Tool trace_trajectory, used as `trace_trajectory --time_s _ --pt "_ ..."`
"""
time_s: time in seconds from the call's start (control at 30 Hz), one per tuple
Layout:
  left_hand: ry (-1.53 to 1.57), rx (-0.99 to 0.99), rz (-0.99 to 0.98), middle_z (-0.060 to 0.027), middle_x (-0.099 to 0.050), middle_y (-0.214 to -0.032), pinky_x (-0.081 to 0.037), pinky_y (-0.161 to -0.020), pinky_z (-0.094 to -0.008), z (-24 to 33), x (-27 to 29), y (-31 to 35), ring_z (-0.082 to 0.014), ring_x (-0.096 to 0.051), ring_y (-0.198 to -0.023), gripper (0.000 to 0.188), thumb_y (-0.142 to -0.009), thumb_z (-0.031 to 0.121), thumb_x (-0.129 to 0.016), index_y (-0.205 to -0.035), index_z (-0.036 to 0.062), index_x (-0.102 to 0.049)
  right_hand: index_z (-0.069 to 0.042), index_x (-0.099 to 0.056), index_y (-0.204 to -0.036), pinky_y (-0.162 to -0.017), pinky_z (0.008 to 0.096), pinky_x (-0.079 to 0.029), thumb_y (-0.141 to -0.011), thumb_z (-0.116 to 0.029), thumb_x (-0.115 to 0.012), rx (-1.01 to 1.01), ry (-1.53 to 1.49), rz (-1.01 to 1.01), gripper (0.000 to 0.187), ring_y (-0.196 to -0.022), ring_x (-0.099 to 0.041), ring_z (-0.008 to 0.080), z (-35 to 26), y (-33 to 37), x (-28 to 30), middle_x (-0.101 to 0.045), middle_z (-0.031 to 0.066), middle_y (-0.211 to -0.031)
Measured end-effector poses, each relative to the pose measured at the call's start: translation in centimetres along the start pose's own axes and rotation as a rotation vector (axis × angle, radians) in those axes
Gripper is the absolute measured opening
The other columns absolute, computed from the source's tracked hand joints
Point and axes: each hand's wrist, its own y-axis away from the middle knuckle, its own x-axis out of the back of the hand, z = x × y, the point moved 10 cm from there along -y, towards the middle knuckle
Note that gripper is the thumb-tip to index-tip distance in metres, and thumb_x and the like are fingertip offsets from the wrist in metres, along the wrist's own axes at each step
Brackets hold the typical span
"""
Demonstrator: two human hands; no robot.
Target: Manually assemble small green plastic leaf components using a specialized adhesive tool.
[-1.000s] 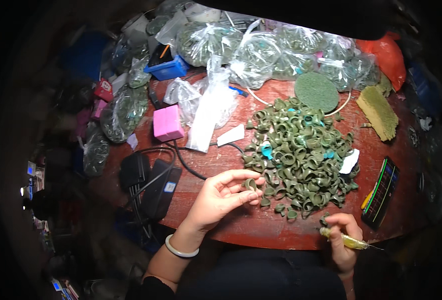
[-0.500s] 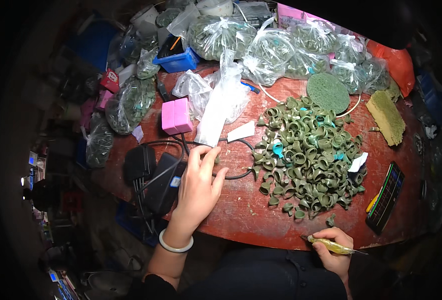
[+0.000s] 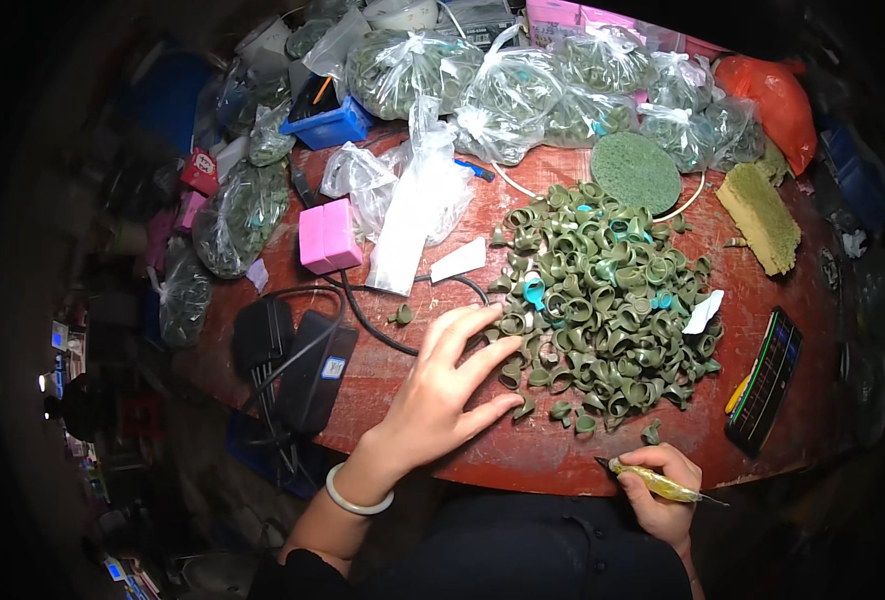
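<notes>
A large heap of small olive-green, ring-shaped plastic pieces (image 3: 612, 310), with a few turquoise ones mixed in, covers the middle right of the red table. My left hand (image 3: 447, 385), a pale bangle at its wrist, reaches to the heap's left edge with fingers spread; no piece shows in its grip. One loose green piece (image 3: 400, 315) lies by the black cable, apart from the heap. Near the table's front edge, my right hand (image 3: 665, 490) is closed around a slim tool with a yellow, wrapped-looking handle (image 3: 657, 483) and a dark pointed tip. Another green piece (image 3: 651, 432) lies just beyond that hand.
Black power adapters (image 3: 317, 372) with cables and a pink block (image 3: 329, 236) are on the left. Clear bags of green pieces (image 3: 417, 75) line the back. A round green pad (image 3: 636, 173), yellow sponge (image 3: 759, 219) and phone (image 3: 765, 382) are around the heap.
My left hand has moved right, from beside the cable to the heap's edge, leaving a green piece on the table. My right hand keeps its hold. The whole view has shifted slightly.
</notes>
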Motion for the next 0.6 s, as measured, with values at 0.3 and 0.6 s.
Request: trace_trajectory --time_s 0.3,0.6 --pt "0.196 0.084 0.137 -0.0091 -0.060 -0.098 -0.052 -0.067 -0.0305 1.8 -0.4 1.7 -0.0193 -0.061 -0.080 0.028 -0.081 0.007 -0.084 -0.105 0.0030 -0.071 -0.001 -0.072 -0.095 -0.062 0.0282 -0.048 -0.083 -0.008 -0.081 0.012 -0.046 -0.004 0.017 -0.068 -0.065 0.0169 1.0 0.2 0.4 -0.072 0.0081 -0.083" --pt "0.556 0.207 0.124 -0.0112 -0.064 -0.114 -0.053 -0.072 -0.0297 1.9 -2.6 2.2 -0.0172 -0.065 -0.089 0.020 -0.084 -0.002 -0.078 -0.103 0.0026 -0.077 0.001 -0.072 -0.102 -0.069 0.0272 -0.052 -0.087 -0.011 -0.079 -0.097 -0.273 0.014 0.021 -0.075 -0.068 0.0173 1.0 0.1 1.1 -0.074 0.0120 -0.091"
